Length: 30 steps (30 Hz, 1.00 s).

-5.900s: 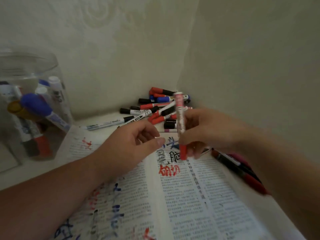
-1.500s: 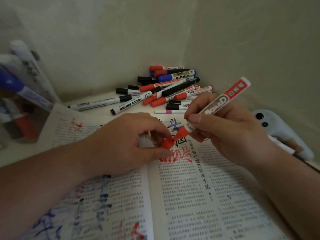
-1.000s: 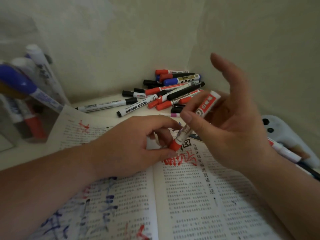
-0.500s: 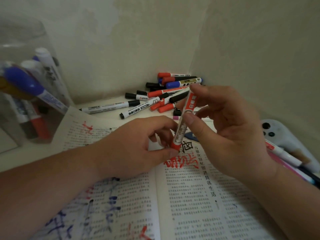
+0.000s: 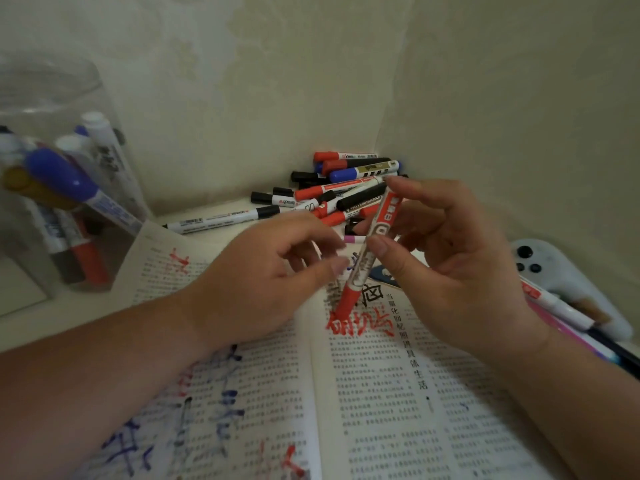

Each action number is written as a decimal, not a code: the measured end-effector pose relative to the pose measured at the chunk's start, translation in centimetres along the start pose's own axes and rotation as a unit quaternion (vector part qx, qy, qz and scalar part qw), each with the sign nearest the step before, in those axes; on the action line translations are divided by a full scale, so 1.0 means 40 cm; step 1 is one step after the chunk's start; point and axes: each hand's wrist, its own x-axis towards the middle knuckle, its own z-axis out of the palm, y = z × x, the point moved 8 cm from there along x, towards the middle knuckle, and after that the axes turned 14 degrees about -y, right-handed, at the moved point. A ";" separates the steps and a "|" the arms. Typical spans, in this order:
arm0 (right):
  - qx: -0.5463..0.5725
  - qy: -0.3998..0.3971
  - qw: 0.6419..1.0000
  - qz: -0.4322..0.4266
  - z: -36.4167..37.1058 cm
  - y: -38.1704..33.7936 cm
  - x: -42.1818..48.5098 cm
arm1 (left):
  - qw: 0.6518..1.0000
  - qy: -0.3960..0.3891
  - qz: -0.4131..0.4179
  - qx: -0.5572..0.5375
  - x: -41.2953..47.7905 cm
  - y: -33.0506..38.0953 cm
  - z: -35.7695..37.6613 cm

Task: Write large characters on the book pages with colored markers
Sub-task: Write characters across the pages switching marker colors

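Observation:
An open book (image 5: pixel 381 403) lies in front of me, with red characters (image 5: pixel 360 323) at the top of the right page and blue and red scribbles on the left page. My right hand (image 5: pixel 460 271) pinches a red marker (image 5: pixel 375 237) between thumb and index finger. The marker stands nearly upright, its red cap (image 5: pixel 349 301) pointing down just over the red characters. My left hand (image 5: pixel 263 275) hovers just left of the marker with loosely curled fingers and holds nothing.
A heap of red, black and blue markers (image 5: pixel 339 192) fills the back corner by the walls. A clear jar (image 5: pixel 59 188) with more markers stands at the left. A white game controller (image 5: pixel 554 268) and loose markers (image 5: pixel 561 313) lie at the right.
My left hand has let go of the red cap end and drawn slightly back. My right hand has turned the marker upright, with its capped end lower over the page.

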 end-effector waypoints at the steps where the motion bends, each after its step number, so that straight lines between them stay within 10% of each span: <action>1: 0.008 0.000 1.000 0.002 0.001 -0.002 -0.002 | 0.999 0.038 -0.017 -0.025 -0.005 -0.010 -0.015; 11: 0.062 0.119 0.991 0.015 -0.035 -0.051 0.039 | 0.983 0.032 -0.160 -0.082 0.002 -0.086 -0.019; 18: 0.019 0.132 0.991 -0.029 -0.009 -0.177 0.206 | 0.811 0.205 -0.184 -0.516 -0.021 -0.188 -0.069; 30: -0.061 0.047 0.993 -0.089 0.233 -0.345 0.537 | 0.823 0.159 -0.181 -0.514 -0.019 -0.181 -0.066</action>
